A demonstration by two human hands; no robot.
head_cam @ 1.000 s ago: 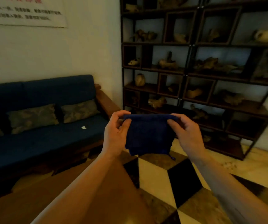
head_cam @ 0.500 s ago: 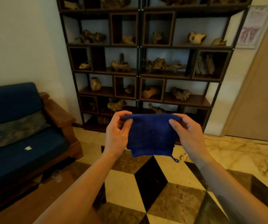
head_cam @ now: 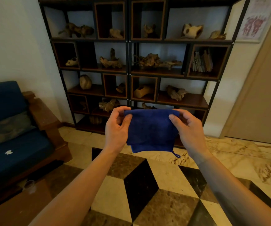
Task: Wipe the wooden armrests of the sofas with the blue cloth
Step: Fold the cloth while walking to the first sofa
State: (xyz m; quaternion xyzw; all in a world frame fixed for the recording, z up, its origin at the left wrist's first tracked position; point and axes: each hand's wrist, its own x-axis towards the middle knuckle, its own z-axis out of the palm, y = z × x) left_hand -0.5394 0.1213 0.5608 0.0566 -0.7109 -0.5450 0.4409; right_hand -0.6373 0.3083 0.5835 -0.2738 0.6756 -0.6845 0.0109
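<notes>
The blue cloth hung folded at centre frame, its top corners pinched by the left hand and right hand, probably readying a wiping pad. The wooden armrest waited at middle left, well apart.

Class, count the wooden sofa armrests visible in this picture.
1: the wooden armrest at the blue sofa's right end, left of the shelving unit. Others may lie outside the view.

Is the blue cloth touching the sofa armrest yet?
No, both hands hold the blue cloth in mid-air, well right of the wooden armrest.
</notes>
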